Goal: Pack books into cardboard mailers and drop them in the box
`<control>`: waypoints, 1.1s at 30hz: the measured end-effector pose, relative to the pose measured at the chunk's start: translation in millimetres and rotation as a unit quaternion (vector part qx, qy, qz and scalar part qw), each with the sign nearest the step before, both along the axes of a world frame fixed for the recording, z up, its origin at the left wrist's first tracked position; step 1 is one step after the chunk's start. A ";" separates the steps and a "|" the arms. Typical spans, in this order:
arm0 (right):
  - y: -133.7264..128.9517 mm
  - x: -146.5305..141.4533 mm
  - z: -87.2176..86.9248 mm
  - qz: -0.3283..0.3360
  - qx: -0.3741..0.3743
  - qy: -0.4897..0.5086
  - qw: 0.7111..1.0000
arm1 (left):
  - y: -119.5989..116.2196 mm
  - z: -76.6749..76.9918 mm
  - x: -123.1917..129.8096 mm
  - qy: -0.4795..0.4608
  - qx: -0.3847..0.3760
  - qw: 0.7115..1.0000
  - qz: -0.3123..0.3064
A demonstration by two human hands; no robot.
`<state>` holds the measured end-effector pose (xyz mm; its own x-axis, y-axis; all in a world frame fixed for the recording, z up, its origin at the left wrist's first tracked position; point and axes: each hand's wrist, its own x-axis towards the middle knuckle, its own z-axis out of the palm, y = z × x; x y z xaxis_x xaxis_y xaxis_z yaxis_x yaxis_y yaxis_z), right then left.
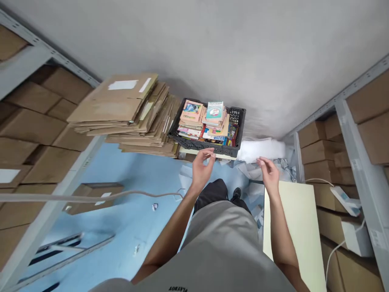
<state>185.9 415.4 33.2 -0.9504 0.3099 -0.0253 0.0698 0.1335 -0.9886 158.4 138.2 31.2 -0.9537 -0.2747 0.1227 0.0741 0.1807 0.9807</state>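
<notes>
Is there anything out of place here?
Yes: the pile of flattened brown cardboard, left of the rectangular black plastic crate, has edges jutting unevenly; a small crumpled whitish scrap lies on the blue floor.

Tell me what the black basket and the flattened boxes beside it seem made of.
Black basket: likely plastic, matte, judging by its perforated, moulded-looking walls.
Flattened boxes: apparently cardboard, dull brown, with thin layered edges and creased flaps.

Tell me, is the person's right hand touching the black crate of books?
Apart. The head view shows a plain gap between the right hand and the black crate, with part of a white bundle visible between them.
</notes>
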 end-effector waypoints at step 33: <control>-128.7 -132.0 14.8 -0.233 -0.005 -0.056 0.971 | 0.8 -30.7 -187.6 -0.110 0.154 0.929 -0.316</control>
